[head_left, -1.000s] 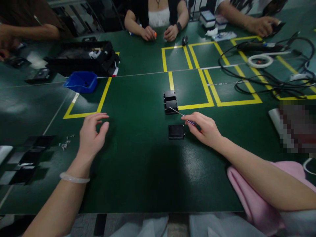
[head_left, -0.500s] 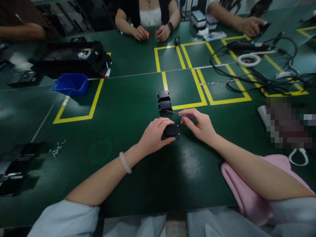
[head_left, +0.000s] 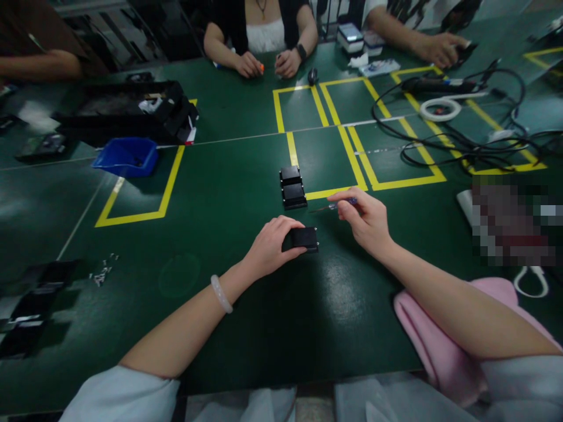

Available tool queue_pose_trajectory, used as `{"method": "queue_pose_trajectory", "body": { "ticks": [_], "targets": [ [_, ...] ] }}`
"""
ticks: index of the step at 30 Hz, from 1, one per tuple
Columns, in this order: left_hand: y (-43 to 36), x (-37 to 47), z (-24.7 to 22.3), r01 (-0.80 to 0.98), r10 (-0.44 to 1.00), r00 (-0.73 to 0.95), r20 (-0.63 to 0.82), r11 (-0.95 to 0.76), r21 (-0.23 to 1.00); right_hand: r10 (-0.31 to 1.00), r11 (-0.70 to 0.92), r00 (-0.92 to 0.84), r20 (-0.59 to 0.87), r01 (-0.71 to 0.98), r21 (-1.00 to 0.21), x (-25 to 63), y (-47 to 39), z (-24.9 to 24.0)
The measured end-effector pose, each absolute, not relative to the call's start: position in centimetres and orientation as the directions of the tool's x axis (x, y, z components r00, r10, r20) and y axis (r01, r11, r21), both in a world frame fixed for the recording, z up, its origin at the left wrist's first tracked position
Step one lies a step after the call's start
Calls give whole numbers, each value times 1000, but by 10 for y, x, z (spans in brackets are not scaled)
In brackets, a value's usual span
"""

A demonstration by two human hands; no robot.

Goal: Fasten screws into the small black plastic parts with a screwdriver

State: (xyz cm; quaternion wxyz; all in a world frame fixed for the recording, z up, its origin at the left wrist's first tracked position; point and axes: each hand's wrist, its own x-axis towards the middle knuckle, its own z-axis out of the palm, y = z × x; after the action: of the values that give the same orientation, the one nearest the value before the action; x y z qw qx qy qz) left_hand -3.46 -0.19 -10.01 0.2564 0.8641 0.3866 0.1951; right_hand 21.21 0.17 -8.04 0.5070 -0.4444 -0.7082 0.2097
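My left hand grips a small black rectangular case by its sides, thumb at the near edge and fingers over the far edge. Small shiny screws stick out at the case's right side. In my right hand is a screwdriver with a purplish handle. Its thin shaft points left, its tip apart from the held case. Just beyond my hands, two more black cases lie in line on the green table, with screws at their edges.
At left are loose screws, several black pieces, a blue scoop-shaped bin and a long black box. Black cables lie at back right, a pink cloth by my right forearm. Co-workers' hands rest across the table.
My right hand has moved right with the screwdriver, and its tip has come away from the nearer of the two standing-apart cases. My left hand keeps hold of its case.
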Motion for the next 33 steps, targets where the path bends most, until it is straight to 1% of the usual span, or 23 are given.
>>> {"method": "queue_pose_trajectory", "body": {
  "ticks": [7,10,12,15,17,19,29,33],
  "targets": [
    [-3,-36,-100,562,760,635,139,-578,592,848,506,-4,531,307,-806,210,1,-76],
    [-2,-39,-100,566,764,630,140,-575,590,849,493,34,527,309,-813,207,-2,-65],
    [-1,-40,-100,568,770,623,141,-569,595,854,493,6,521,314,-812,203,-5,-58],
    [1,-41,-98,565,773,617,144,-564,602,859,498,-83,505,367,-786,194,-6,-49],
    [1,-41,-97,568,774,615,148,-566,598,854,509,-145,500,435,-743,187,-6,-47],
    [1,-40,-97,574,775,615,148,-568,590,837,537,-187,515,461,-706,182,-5,-47],
    [1,-40,-98,572,768,622,155,-580,580,766,625,-228,601,483,-613,182,-5,-56],
    [2,-40,-98,570,765,626,152,-582,579,757,635,-248,604,495,-593,184,-5,-55]
  ]
}}
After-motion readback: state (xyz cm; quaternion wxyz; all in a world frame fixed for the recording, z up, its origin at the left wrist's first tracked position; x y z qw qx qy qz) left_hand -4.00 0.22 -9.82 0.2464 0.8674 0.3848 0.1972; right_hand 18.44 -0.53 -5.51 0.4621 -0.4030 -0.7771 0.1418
